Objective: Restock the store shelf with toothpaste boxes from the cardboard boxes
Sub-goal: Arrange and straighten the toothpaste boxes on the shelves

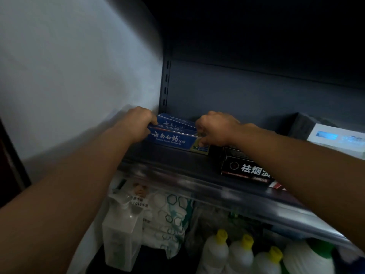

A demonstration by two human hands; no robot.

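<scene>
Both hands' grip on blue toothpaste boxes, left hand & right hand

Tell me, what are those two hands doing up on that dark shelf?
A person is stocking a dark metal shelf. The left hand and right hand grip opposite ends of a bunch of long blue toothpaste boxes, set at the shelf's left end by the wall. A black toothpaste box lies just to their right. White bottles with yellow caps stand on the level below.

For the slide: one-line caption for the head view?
Left hand and right hand grip the ends of stacked blue toothpaste boxes on the dark shelf, beside black boxes.
</scene>
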